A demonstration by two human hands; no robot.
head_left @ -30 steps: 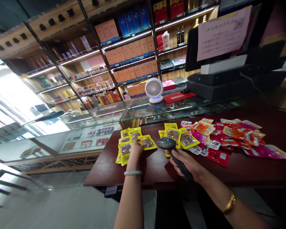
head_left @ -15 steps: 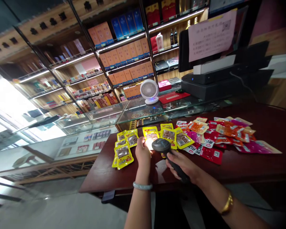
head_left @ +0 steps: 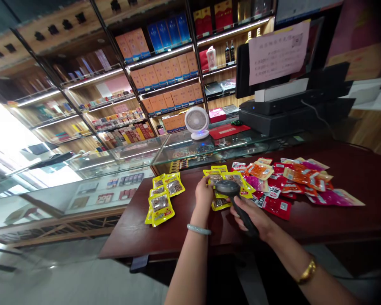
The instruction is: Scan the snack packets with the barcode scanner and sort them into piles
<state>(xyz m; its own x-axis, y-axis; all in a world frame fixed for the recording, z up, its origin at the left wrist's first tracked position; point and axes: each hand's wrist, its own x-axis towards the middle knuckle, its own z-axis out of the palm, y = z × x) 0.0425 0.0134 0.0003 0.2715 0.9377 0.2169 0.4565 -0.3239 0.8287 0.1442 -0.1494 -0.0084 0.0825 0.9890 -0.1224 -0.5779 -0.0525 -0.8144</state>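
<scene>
My left hand (head_left: 204, 195) has its fingers closed on the left edge of a yellow snack packet (head_left: 212, 174). My right hand (head_left: 252, 215) grips the handle of a black barcode scanner (head_left: 228, 187), its head just right of my left fingers and over several yellow packets, partly covering them. No light from the scanner shows on the packets. More yellow packets (head_left: 221, 204) lie under and around the scanner. To the left, apart from both hands, is a group of yellow packets (head_left: 161, 204) with clear windows showing brown contents.
Red, orange and purple packets (head_left: 305, 180) lie heaped on the right of the dark wooden table (head_left: 130, 237). Behind it stands a glass counter (head_left: 174, 148) with a white fan (head_left: 197, 120). A monitor with a paper sheet (head_left: 277, 55) stands at the back right.
My left hand has moved right with the yellow packet, toward the other yellow packets. The scanner has shifted slightly right, and its bright light on the packet has gone out.
</scene>
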